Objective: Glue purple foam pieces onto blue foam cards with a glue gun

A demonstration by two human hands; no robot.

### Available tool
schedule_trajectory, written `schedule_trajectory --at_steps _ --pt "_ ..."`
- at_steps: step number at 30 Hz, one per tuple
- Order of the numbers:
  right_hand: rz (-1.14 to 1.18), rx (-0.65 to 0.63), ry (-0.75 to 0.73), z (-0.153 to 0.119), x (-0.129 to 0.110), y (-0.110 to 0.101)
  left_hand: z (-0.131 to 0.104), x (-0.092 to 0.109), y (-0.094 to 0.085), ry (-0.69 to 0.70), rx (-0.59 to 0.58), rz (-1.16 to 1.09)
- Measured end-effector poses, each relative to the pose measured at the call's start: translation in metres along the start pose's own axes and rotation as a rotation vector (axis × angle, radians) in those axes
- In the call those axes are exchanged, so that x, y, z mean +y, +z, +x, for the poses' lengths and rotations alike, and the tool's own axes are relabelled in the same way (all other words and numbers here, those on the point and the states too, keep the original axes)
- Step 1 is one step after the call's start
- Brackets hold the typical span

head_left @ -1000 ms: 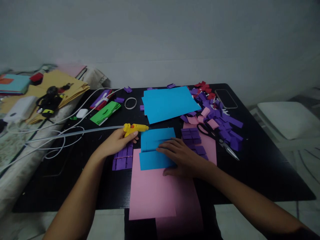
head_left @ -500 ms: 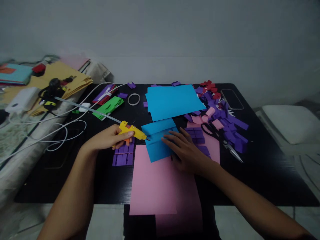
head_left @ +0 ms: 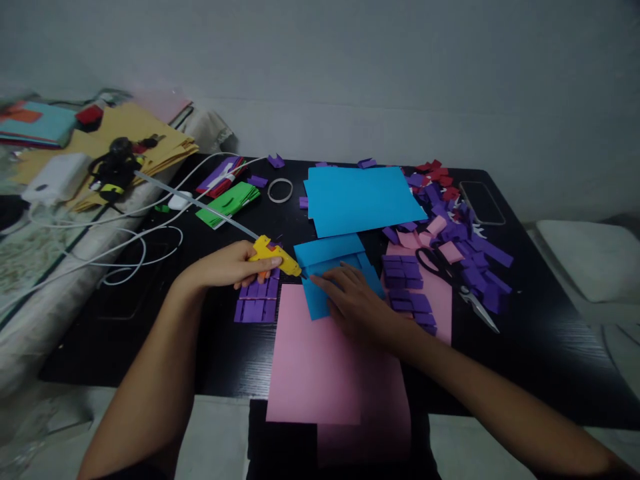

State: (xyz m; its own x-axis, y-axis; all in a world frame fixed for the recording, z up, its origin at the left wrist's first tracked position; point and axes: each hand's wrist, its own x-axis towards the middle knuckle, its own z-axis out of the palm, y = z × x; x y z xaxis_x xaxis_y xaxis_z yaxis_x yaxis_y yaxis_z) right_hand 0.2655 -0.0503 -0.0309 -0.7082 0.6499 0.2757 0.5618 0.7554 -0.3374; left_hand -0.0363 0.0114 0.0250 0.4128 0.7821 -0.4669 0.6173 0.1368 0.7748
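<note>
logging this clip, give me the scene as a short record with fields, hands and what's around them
left hand: holds yellow glue gun, nozzle at folded blue paper
right hand: fingers spread on that paper
glue stick: long, out of the gun's back
under the paper, partly: pink sheet
beyond: larger blue sheets
right: open scissors, purple scraps
left: green paper bundle

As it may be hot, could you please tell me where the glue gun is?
In the head view, the glue gun is left of centre in the left hand, its nozzle by the folded blue paper.
</note>
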Motion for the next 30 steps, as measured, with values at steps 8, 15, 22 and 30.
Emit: schedule_trajectory --at_steps 8,15,22,30 --pt "0.057 0.056 0.067 0.002 -0.002 0.001 0.003 -0.005 0.000 0.035 0.018 0.078" --pt "0.151 0.317 0.149 0.003 0.003 -0.019 0.002 -0.002 0.001 0.040 0.041 0.059" --pt "0.242 0.587 0.301 0.004 0.024 -0.061 0.000 0.005 0.004 0.028 0.062 -0.016" --pt "0.396 0.761 0.463 -0.002 0.035 -0.100 0.001 0.009 0.014 0.089 0.105 -0.052"
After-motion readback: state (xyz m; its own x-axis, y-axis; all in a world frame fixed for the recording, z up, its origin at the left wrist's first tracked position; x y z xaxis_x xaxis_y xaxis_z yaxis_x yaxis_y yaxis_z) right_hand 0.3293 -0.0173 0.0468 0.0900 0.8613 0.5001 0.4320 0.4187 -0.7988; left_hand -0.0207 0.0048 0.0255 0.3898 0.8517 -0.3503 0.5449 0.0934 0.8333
